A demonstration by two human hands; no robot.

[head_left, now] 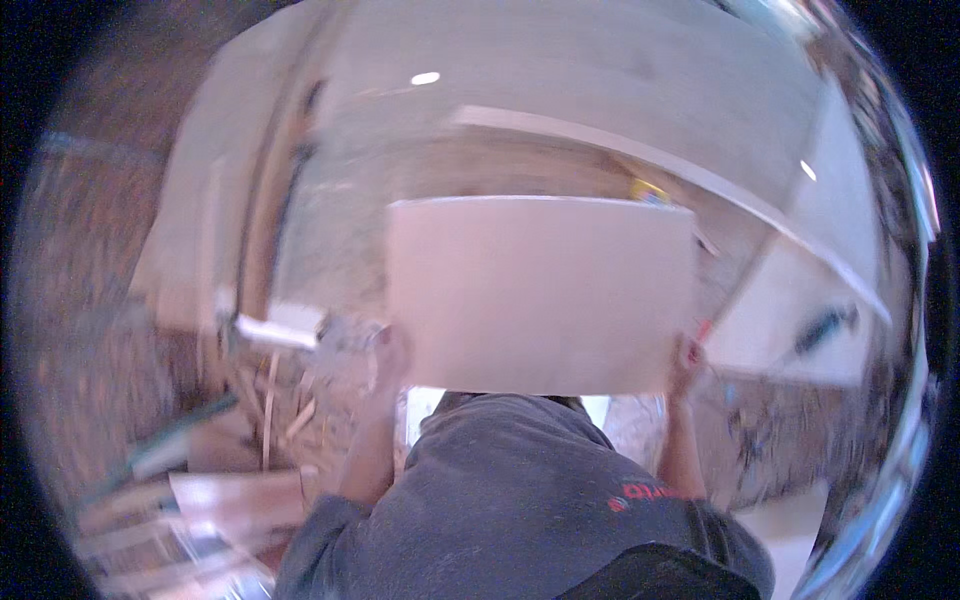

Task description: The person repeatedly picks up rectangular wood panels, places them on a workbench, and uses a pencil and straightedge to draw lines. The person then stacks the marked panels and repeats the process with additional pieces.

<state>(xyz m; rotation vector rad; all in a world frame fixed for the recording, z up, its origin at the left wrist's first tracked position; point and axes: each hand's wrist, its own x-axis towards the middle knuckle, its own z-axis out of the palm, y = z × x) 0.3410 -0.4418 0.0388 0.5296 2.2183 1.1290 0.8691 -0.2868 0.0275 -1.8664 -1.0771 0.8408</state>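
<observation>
A flat rectangular board (pixel 540 295), pale brownish-pink, is held in front of my body by its two sides. My left hand (pixel 392 357) is closed on its lower left edge, and my right hand (pixel 686 365) grips the lower right edge. Something small and red (pixel 704 331) sticks up by my right fingers; blur hides its kind. Most of the fingers on both hands are smeared or behind the board. Past the board's far right corner lies a small yellow thing (pixel 650 191), partly covered.
A large work table (pixel 560 60) spreads ahead. A long pale strip (pixel 640 150) crosses it towards the right, where a dark-handled tool (pixel 825 328) lies on a light panel (pixel 775 300). A long wooden bar (pixel 275 200) stands left. Wood offcuts (pixel 245 505) are heaped lower left.
</observation>
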